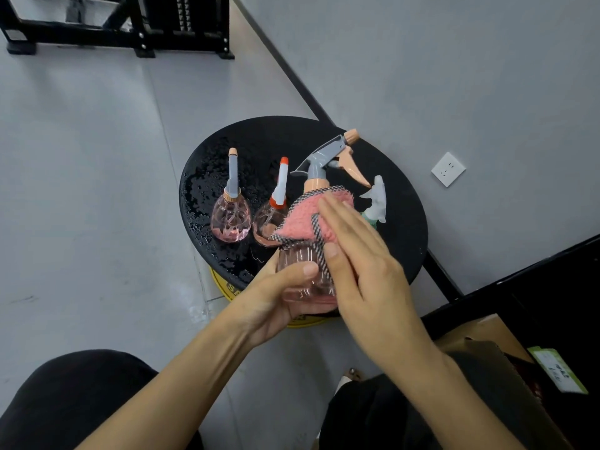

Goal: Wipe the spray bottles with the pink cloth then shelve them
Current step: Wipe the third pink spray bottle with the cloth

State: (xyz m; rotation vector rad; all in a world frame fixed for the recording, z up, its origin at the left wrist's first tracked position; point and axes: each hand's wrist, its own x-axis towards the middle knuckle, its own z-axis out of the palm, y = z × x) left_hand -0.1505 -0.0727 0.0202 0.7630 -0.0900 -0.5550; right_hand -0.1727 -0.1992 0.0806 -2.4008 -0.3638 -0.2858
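Note:
My left hand grips a clear pink spray bottle with a grey and peach trigger head, held above the near edge of a round black stool. My right hand lies flat with straight fingers on the pink cloth, pressing it against the bottle's shoulder. On the wet stool top stand a pink bottle with a grey nozzle, a pink bottle with a white and red nozzle, and a green bottle with a frosted trigger, partly hidden behind my right hand.
The stool stands against a grey wall with a white socket. A black metal rack stands on the floor at the far left. At the right edge a dark shelf unit holds a cardboard box. My dark-clothed knees fill the bottom.

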